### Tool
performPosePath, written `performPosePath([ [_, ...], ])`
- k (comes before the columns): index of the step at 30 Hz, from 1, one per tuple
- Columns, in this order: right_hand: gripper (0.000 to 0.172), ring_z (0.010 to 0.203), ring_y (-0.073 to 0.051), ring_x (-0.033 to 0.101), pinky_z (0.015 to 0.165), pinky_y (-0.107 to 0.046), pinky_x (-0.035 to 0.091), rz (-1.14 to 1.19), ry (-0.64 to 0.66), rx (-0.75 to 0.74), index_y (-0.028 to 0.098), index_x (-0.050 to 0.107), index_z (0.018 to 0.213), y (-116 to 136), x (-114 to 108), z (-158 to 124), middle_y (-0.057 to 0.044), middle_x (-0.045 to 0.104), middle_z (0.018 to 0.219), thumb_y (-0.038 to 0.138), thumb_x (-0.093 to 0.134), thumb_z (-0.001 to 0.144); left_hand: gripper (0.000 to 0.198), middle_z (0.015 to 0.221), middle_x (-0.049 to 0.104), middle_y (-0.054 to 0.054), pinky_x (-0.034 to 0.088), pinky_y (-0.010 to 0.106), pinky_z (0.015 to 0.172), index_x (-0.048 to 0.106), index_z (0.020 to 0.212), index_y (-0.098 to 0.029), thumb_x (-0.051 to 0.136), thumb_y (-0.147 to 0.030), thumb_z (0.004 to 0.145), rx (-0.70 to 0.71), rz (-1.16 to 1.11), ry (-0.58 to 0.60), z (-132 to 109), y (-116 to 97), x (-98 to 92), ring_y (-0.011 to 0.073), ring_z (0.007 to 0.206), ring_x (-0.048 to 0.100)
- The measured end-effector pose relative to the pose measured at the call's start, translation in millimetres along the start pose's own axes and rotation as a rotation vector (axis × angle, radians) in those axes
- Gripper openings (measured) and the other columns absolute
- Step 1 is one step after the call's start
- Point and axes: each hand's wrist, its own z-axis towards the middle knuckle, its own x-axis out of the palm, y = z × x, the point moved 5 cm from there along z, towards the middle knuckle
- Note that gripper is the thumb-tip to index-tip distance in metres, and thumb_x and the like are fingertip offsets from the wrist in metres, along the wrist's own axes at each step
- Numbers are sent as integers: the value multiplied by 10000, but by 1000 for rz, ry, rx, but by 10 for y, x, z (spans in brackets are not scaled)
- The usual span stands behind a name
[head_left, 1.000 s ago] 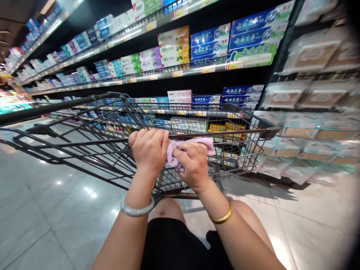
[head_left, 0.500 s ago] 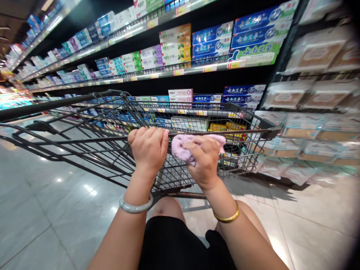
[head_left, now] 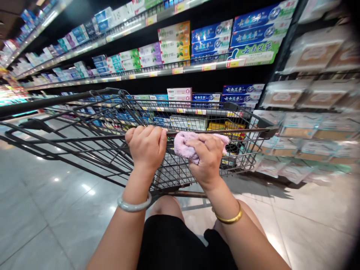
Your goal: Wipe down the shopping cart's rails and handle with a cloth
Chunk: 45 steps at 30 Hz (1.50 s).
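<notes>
A dark wire shopping cart [head_left: 180, 191] stands sideways in front of me, its near top rail running across the middle of the view. My left hand [head_left: 146, 148] is wrapped round that rail, knuckles up. Just to its right, my right hand [head_left: 206, 157] grips a fluffy pale purple cloth [head_left: 184, 145], bunched over the same rail. Part of the cloth sticks out past the fingers on the far side. The stretch of rail beneath the cloth and both palms is hidden.
Behind the cart, shelves hold rows of boxes, among them blue boxes [head_left: 210, 39] and orange-and-white boxes [head_left: 174, 43]. Hanging packets [head_left: 313, 93] line the right side. The cart's handle bar [head_left: 53, 101] reaches to the left. Pale floor tiles [head_left: 33, 210] lie below.
My right hand has slid slightly to the right along the rail with the cloth, widening the gap to my left hand. The left hand keeps its grip. The view has shifted a little.
</notes>
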Motion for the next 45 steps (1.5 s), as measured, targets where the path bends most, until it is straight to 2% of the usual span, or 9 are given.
performPosePath([
  [7, 268, 1069, -224, 572, 936, -397, 359, -42, 166, -148, 267, 731, 1013, 176, 167, -132, -28, 708, 1073, 129, 630, 807, 342, 763, 661, 40, 271, 435, 854, 572, 763, -243, 417, -382, 1035, 0, -2, 14, 5, 25, 6, 248, 812, 509],
  [14, 305, 1074, -258, 584, 955, -434, 385, -34, 15, 24, 264, 735, 1022, -99, -76, 3, -56, 675, 1081, 126, 631, 771, 351, 765, 645, 48, 265, 443, 867, 575, 750, -244, 424, -396, 1027, -42, -66, 40, -8, 72, 23, 255, 837, 511],
  [20, 218, 1046, -218, 569, 933, -395, 352, -44, 200, -188, 265, 729, 1002, 192, 184, -203, -27, 709, 1068, 150, 634, 844, 366, 757, 641, 55, 264, 443, 859, 578, 749, -243, 408, -400, 1032, -44, -56, 48, -1, 77, 21, 258, 828, 503],
  [23, 239, 1058, -225, 564, 956, -401, 353, -30, 149, -181, 270, 728, 1021, 177, 106, -160, -32, 706, 1082, 149, 624, 842, 368, 755, 635, 53, 266, 440, 858, 571, 746, -242, 404, -402, 1034, -37, -47, 54, -4, 79, 21, 253, 825, 500],
  [27, 278, 1089, -259, 561, 966, -425, 361, -64, 44, -70, 256, 736, 1029, 3, -20, -83, -66, 687, 1095, 147, 632, 796, 360, 761, 638, 47, 267, 434, 869, 556, 748, -243, 409, -402, 1034, -26, -45, 37, -10, 78, 24, 248, 832, 502],
  [33, 205, 1051, -215, 563, 926, -389, 331, -91, 240, -177, 271, 731, 984, 130, 214, -259, -22, 713, 1050, 144, 635, 854, 366, 759, 636, 52, 269, 442, 873, 562, 742, -244, 405, -400, 1033, -33, -54, 50, -9, 95, 28, 254, 833, 505],
  [39, 307, 1097, -253, 555, 967, -415, 356, -68, 138, -63, 266, 734, 1046, -55, 29, -186, -49, 689, 1111, 128, 649, 786, 362, 758, 631, 48, 271, 441, 871, 558, 744, -245, 406, -401, 1033, -25, -43, 40, -22, 129, 41, 252, 833, 505],
  [41, 306, 1081, -252, 554, 954, -414, 353, -89, 165, -47, 264, 736, 1033, -68, 49, -206, -48, 689, 1093, 125, 651, 775, 350, 766, 638, 50, 269, 442, 870, 565, 755, -247, 412, -399, 1031, -27, -46, 35, -28, 142, 42, 256, 837, 506],
  [45, 228, 1046, -223, 556, 923, -391, 336, -111, 284, -145, 261, 726, 990, 55, 199, -319, -29, 709, 1057, 124, 634, 832, 346, 773, 643, 49, 270, 442, 875, 578, 771, -248, 406, -396, 1032, -24, -50, 32, -28, 161, 35, 256, 838, 511],
])
